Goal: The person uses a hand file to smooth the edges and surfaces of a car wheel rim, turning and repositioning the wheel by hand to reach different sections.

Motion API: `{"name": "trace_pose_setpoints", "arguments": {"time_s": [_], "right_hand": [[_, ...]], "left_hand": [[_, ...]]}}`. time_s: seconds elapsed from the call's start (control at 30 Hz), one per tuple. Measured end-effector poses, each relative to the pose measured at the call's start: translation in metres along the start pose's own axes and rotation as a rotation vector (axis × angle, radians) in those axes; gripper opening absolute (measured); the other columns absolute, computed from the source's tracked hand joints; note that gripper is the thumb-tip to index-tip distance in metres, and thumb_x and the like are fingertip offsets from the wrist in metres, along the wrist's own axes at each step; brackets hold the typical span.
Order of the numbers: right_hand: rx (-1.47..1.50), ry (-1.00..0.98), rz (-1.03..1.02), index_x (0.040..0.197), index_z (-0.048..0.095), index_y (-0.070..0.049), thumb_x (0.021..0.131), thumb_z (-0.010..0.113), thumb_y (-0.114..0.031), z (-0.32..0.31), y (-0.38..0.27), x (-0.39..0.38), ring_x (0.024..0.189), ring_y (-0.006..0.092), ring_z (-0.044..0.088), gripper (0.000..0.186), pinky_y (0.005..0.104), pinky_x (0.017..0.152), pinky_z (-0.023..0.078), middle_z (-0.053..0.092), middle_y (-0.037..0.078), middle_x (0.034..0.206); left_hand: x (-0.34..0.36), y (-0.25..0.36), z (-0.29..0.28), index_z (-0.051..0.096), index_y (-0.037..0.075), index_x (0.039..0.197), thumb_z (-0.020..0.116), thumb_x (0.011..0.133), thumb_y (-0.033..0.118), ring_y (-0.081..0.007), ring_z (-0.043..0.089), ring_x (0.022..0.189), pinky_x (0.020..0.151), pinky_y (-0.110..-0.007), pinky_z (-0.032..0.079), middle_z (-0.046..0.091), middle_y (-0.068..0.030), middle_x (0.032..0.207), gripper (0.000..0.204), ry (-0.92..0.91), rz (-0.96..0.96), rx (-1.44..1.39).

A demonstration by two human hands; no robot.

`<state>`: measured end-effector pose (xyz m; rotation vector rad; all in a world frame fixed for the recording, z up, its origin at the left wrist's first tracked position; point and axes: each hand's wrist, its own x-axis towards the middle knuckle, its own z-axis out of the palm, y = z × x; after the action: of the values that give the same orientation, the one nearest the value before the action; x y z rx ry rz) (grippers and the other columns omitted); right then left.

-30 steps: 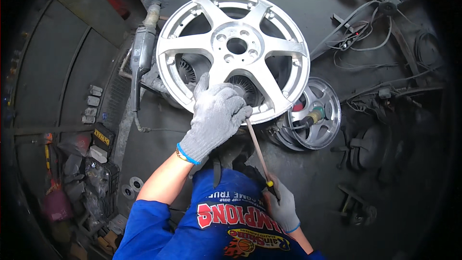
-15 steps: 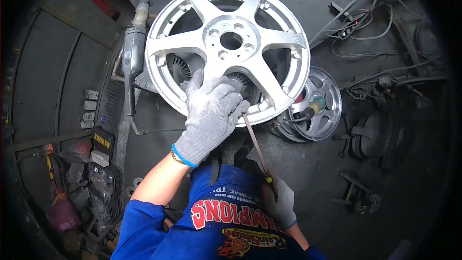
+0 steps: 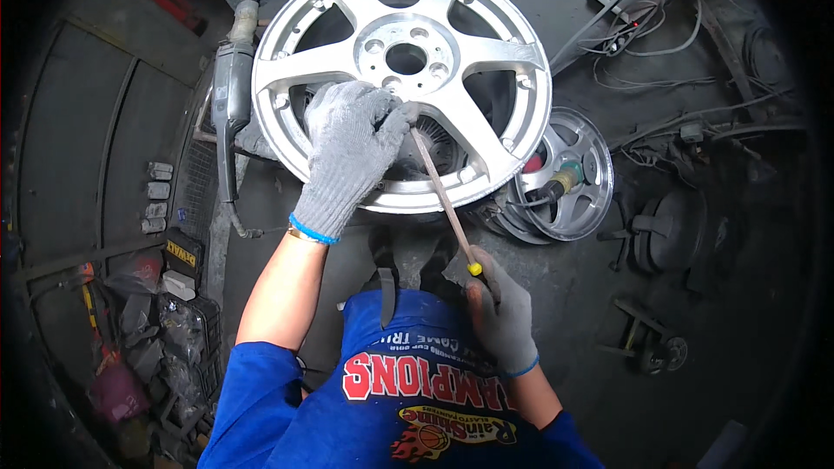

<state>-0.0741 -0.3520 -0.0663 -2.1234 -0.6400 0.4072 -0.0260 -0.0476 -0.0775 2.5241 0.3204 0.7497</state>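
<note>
A silver six-spoke alloy wheel lies face up in front of me. My left hand, in a grey knit glove, rests over the near spoke, its fingers closed on the front end of a long, narrow metal file. That end lies against the spoke just below the wheel's hub. My right hand, gloved too, is wrapped round the file's dark handle near my body, where a yellow collar shows. The file slants from the handle up and left across the wheel's near rim.
An angle grinder stands left of the wheel. Another wheel with a power tool on it sits lower right. Cables tangle at the far right. A small wheeled stand and cluttered bins flank me.
Both hands have pushed the file away from me, its front end moving from the near rim up the spoke toward the hub. The view has shifted slightly.
</note>
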Motion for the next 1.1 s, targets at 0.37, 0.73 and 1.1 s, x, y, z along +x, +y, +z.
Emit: {"name": "trace_pose_setpoints", "arguments": {"time_s": [0.37,0.73,1.1], "right_hand": [[-0.201,-0.068,0.106,0.146,0.062,-0.004,0.099,0.068,-0.013,-0.001,0.01,-0.047,0.09,0.0418,0.075,0.047,0.0459,0.078,0.061,0.075,0.022,0.101],[-0.127,-0.032,0.029,0.149,0.059,-0.007,0.098,0.07,-0.013,0.005,0.012,-0.029,0.084,0.0399,0.074,0.052,0.0475,0.073,0.06,0.073,0.021,0.097],[-0.033,-0.018,0.072,0.144,0.063,-0.004,0.099,0.067,-0.01,0.012,0.008,-0.019,0.093,0.0437,0.075,0.045,0.0472,0.079,0.061,0.075,0.023,0.104]], "left_hand": [[-0.03,0.026,-0.003,0.081,0.008,0.085,0.081,0.087,0.026,-0.0322,0.071,0.104,0.108,-0.057,0.044,0.076,-0.0103,0.091,0.018,-0.008,0.153,-0.021],[-0.01,0.015,-0.007,0.076,0.003,0.081,0.08,0.085,0.023,-0.0363,0.066,0.087,0.083,-0.05,0.049,0.067,-0.0129,0.079,0.02,0.031,0.227,-0.076],[-0.002,0.003,-0.009,0.076,0.005,0.079,0.08,0.085,0.02,-0.0343,0.065,0.078,0.076,-0.048,0.049,0.066,-0.014,0.075,0.017,-0.046,0.148,-0.074]]}}
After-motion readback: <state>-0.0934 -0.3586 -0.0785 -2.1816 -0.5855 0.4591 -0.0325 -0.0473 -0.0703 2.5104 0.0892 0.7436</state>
